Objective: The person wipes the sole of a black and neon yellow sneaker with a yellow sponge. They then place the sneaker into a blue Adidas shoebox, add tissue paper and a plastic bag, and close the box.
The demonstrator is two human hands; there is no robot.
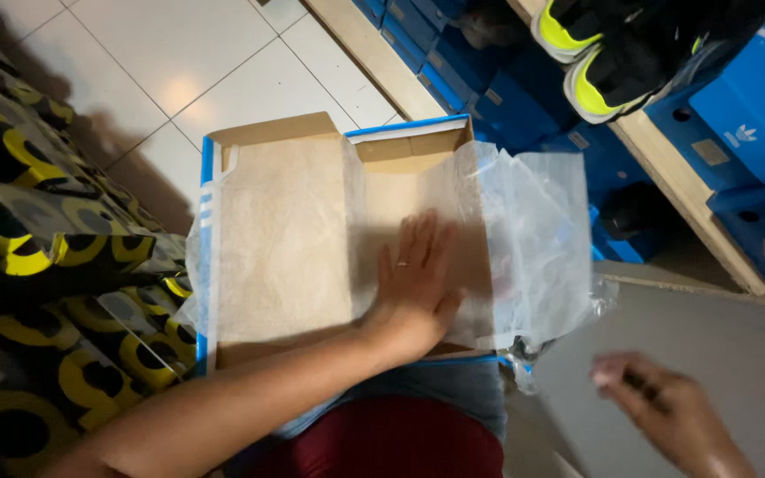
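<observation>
1. The open shoebox (347,142) I'm looking at is plain brown cardboard inside, with bright blue edges.
2. Tissue paper (533,239) in it is see-through white.
3. Fabric (46,265) on my left has a black and yellow ring pattern.
4. Stacked boxes (754,115) are blue.
5. Shoes (613,62) up top are black with neon yellow.
6. Floor tiles (179,53) are white.

head camera, looking steeply down, close

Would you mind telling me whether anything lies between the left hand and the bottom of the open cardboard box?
Yes: the left hand presses flat on tissue paper lining the box, so the paper separates them.
</observation>
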